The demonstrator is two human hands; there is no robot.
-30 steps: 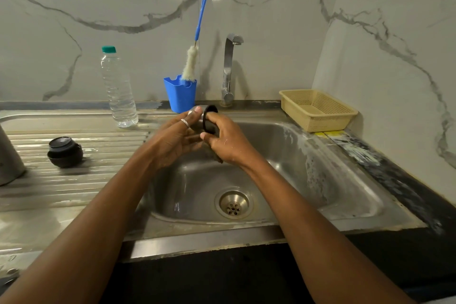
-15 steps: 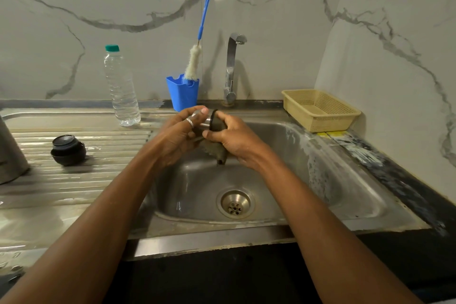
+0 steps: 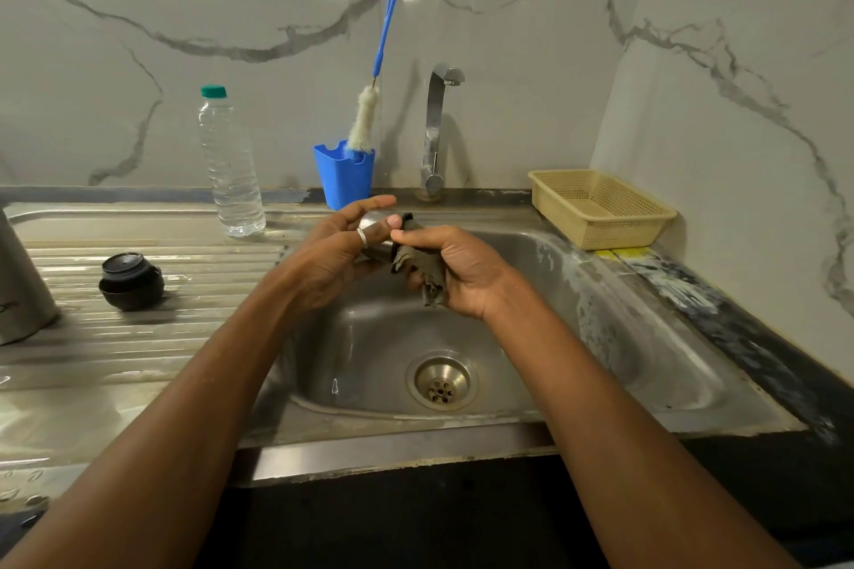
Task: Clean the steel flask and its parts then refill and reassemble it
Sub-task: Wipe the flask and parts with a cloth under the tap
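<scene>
Over the steel sink (image 3: 647, 360), my left hand (image 3: 342, 250) holds a small steel flask cup (image 3: 372, 224), mostly hidden by its fingers. My right hand (image 3: 455, 268) grips a dark grey scrub cloth (image 3: 420, 266) and presses it against the cup's open end. The black flask stopper (image 3: 131, 280) sits on the ribbed drainboard at the left. Part of the steel flask body (image 3: 21, 286) stands at the far left edge.
A clear water bottle (image 3: 229, 166) with a green cap stands behind the drainboard. A blue holder (image 3: 344, 176) with a bottle brush (image 3: 365, 120) is beside the tap (image 3: 436, 129). A beige plastic basket (image 3: 600, 208) sits at the back right.
The cup has turned in my left hand, its dark opening no longer facing me. My right hand has shifted the cloth over the cup's end and more cloth now hangs below.
</scene>
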